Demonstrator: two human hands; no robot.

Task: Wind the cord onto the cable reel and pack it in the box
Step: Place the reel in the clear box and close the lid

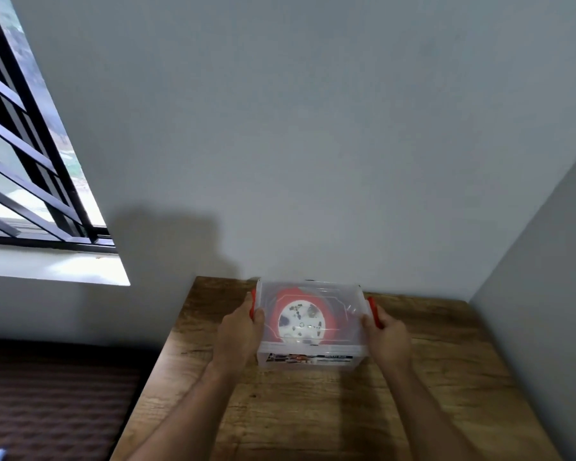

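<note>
- Two bare forearms reach forward over the near part of the wooden table (313,410).
- The left hand (238,331) is clamped on the red latch (252,302) at the left end of the box (310,356), thumb over the lid's edge.
- The right hand (388,334) grips the red latch (373,309) at the right end in the same way.
- The clear plastic box stands near the table's far edge, roughly midway between its left and right edges, lid (350,301) on top.
- The cable reel (301,321), red with a white socket face, lies flat inside the box, seen through the lid.
- Beyond the far edge rises a plain wall (313,128); a barred window (20,144) sits far left.
</note>
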